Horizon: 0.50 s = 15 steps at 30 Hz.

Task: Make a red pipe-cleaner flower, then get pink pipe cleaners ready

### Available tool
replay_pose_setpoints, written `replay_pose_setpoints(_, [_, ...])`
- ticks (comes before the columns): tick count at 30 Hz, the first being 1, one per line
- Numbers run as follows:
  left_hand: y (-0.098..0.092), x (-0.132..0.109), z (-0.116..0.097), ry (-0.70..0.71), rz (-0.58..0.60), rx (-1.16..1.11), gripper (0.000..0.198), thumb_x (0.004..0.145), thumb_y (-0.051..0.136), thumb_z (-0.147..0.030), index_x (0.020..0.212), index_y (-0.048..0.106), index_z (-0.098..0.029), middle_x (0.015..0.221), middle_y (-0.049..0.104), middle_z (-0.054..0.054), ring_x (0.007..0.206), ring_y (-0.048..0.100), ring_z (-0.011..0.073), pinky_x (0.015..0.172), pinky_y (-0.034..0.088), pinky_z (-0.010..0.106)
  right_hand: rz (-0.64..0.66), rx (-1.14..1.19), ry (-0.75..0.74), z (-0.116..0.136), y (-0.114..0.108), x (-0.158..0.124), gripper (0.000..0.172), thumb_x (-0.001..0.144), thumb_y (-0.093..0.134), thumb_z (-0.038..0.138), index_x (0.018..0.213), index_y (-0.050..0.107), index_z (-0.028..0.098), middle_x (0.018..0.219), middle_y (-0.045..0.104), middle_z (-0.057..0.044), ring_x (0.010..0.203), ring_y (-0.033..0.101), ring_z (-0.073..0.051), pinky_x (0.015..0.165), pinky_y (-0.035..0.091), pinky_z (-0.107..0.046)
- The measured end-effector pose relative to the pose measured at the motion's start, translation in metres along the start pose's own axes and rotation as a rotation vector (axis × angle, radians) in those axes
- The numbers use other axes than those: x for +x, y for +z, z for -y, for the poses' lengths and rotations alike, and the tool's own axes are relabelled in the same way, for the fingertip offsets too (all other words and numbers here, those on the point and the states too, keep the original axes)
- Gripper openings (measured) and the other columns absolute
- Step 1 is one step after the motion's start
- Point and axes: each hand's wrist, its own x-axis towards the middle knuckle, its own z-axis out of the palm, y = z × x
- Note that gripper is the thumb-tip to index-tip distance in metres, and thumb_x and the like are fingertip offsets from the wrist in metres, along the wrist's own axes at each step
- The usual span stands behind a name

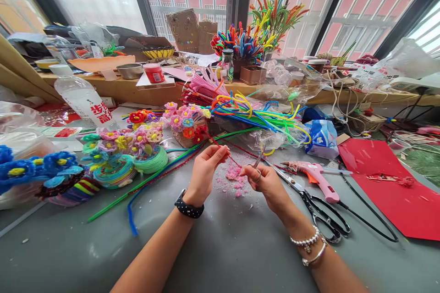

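My left hand (206, 169) pinches a thin red pipe cleaner (229, 156) between thumb and fingertips, above the grey table (223, 247). My right hand (266, 182) grips a pair of small scissors (258, 161), blades pointing up toward the red strand. Between the two hands lies a little heap of pink fluff clippings (235, 178). A black watch sits on my left wrist, bead bracelets on my right.
Large black-handled scissors (316, 208) and a pink glue gun (316, 177) lie right of my right hand, beside red paper (388, 187). Pipe-cleaner flowers (137, 139), a flower basket (187, 125), loose coloured pipe cleaners (261, 114) and a plastic bottle (84, 98) crowd the far and left side.
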Motion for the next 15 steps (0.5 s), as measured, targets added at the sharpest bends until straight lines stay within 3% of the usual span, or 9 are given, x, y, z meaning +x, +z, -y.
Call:
replay_pose_setpoints(4, [0.001,0.0,-0.001,0.016,-0.05,-0.058,0.012,0.06,0.067,-0.022,0.068,0.062,-0.015,0.069,0.062,0.0,0.067,0.056,0.0078,0.068,0.043,0.019,0.015,0.006,-0.004,-0.005,0.002,0.001,0.052,0.063,0.046,0.065,0.059,0.053,0.014,0.043,0.034,0.005,0.04,0.023,-0.004,0.042,0.013,-0.023])
replay_pose_setpoints(9, [0.006,-0.004,0.002,0.006,-0.05,-0.118,0.009,0.061,0.066,-0.02,0.067,0.06,-0.015,0.075,0.064,0.0,0.072,0.058,0.0079,0.075,0.043,0.021,0.046,0.005,-0.033,-0.008,0.002,0.002,0.057,0.062,0.042,0.07,0.065,0.053,0.014,0.046,0.033,0.006,0.04,0.021,-0.004,0.041,0.013,-0.022])
replay_pose_setpoints(15, [0.009,-0.006,0.009,0.117,-0.094,-0.021,0.013,0.063,0.065,-0.025,0.069,0.059,-0.015,0.076,0.062,0.001,0.074,0.057,0.0105,0.076,0.042,0.025,0.172,-0.1,-0.013,-0.008,0.006,0.002,0.07,0.053,0.031,0.08,0.077,0.049,0.017,0.055,0.044,0.003,0.04,0.026,-0.005,0.041,0.019,-0.022])
